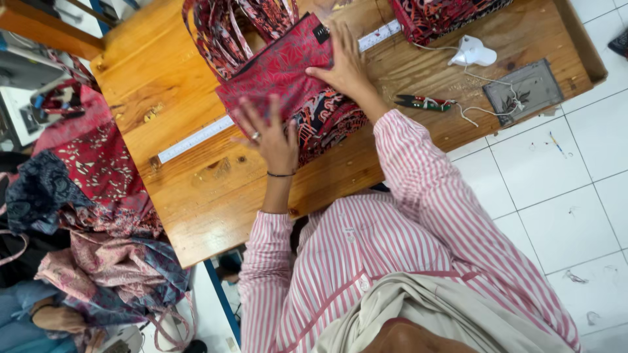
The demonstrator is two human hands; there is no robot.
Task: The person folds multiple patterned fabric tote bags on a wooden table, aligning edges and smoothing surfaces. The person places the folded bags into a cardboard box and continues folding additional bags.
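Observation:
A red patterned fabric bag [281,68] lies on the wooden table [196,196], its strap handles [226,36] pointing away from me. My left hand [268,134] rests flat on the bag's near edge with fingers spread; it wears a ring and a thin dark bracelet. My right hand [343,65] presses flat on the bag's right side, next to a darker patterned part [327,121]. Neither hand grips anything. A white ruler [196,138] runs under the bag and shows again at the far right of it.
Small red-handled snips [425,102], a white plastic object [472,51] and a grey metal plate [526,88] lie to the right. Another patterned bag [438,16] sits at the far edge. Piled batik fabrics [98,216] lie left, with another person's hand [59,318] below them. The tiled floor [562,189] is on the right.

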